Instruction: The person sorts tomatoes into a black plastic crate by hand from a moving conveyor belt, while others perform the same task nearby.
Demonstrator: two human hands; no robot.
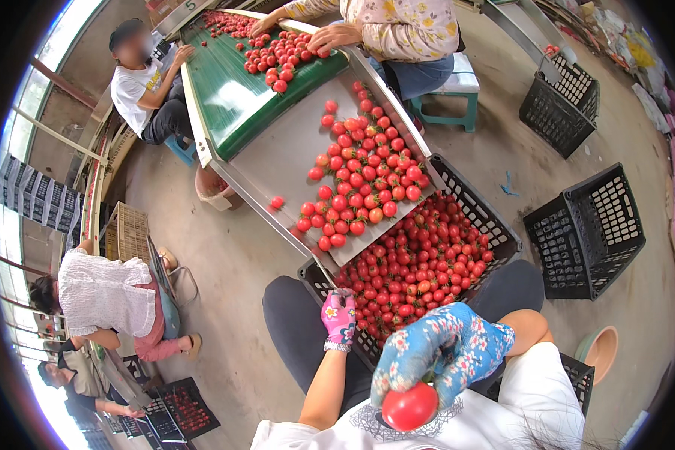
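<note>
My right hand (pixel 441 360), in a blue flowered glove, grips a red cherry tomato (pixel 409 407) close to the camera, over my white shirt. My left hand (pixel 338 318), in a pink flowered glove, rests at the near left side of a black plastic crate (pixel 475 216); its fingers are curled, and whether they hold anything is unclear. Many cherry tomatoes (pixel 405 264) fill the crate between my knees. A metal chute (pixel 270 169) slopes down to the crate, with more red tomatoes (pixel 365 169) gathered on its right side and lower end.
Above the chute runs a green conveyor belt (pixel 230 107) with tomatoes; co-workers sit on both sides of it. Black crates (pixel 582 236) stand on the floor at right, beside a round tub (pixel 599 351). A bucket (pixel 216 188) sits left of the chute. More people work at far left.
</note>
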